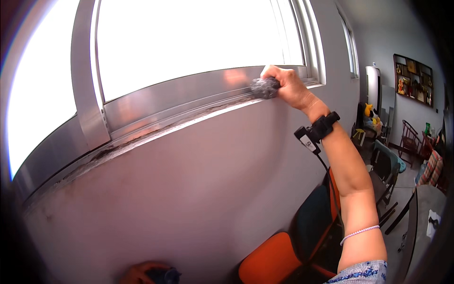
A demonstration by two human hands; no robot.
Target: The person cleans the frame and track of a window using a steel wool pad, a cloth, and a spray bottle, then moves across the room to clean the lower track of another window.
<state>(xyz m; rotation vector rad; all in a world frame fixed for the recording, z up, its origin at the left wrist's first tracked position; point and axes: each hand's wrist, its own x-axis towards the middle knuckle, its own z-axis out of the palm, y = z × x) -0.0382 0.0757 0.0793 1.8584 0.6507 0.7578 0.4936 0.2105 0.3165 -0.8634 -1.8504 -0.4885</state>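
Observation:
My right hand (289,87) grips a crumpled, shiny grey scouring pad (264,88) that looks like steel wool. The pad rests against the lower rail of the aluminium window frame (198,87), near its right end. Just beneath runs the narrow window sill (170,129), stained with brown dirt along the track. At the bottom edge, in shadow and partly cut off, my left hand (136,273) curls around a dark blue object (159,275); what it is, I cannot tell.
A black strap with a small device (312,135) sits on my right wrist, its cable hanging down the forearm. Below, orange and dark chairs (271,259) stand against the wall. To the right are a dark table (425,202), a folding chair (385,167) and a wall shelf (413,80).

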